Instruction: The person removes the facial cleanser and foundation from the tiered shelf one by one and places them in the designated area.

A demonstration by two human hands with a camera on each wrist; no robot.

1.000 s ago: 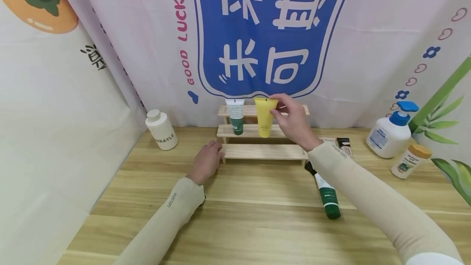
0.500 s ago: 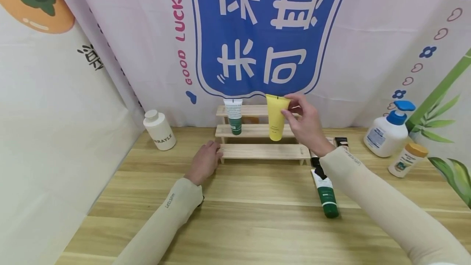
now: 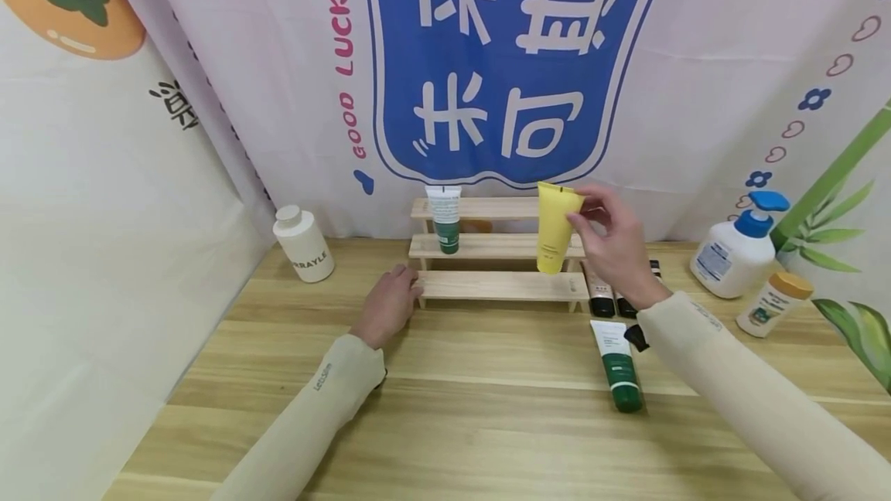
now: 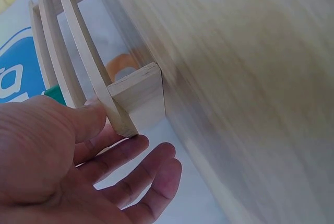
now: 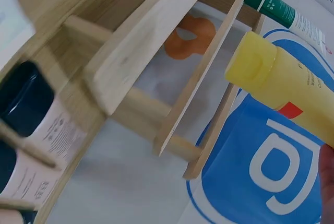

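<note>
A yellow tube [image 3: 554, 226] is pinched by the right hand [image 3: 616, 250] near its flat end and is held slightly tilted, cap downward, before the right part of a three-step wooden rack [image 3: 480, 209]; whether the rack is touched by the cap cannot be told. The left end of the lowest step [image 3: 497, 284] is gripped by the left hand [image 3: 386, 304], its outer fingers loosely bent. On the middle step, a green-and-white tube [image 3: 445, 219] is stood cap down. Right of the rack, dark-capped tubes [image 3: 600, 288] are partly hidden by the right hand; nearer, a larger green-and-white tube [image 3: 616, 366] is laid on the table [image 3: 445, 424].
</note>
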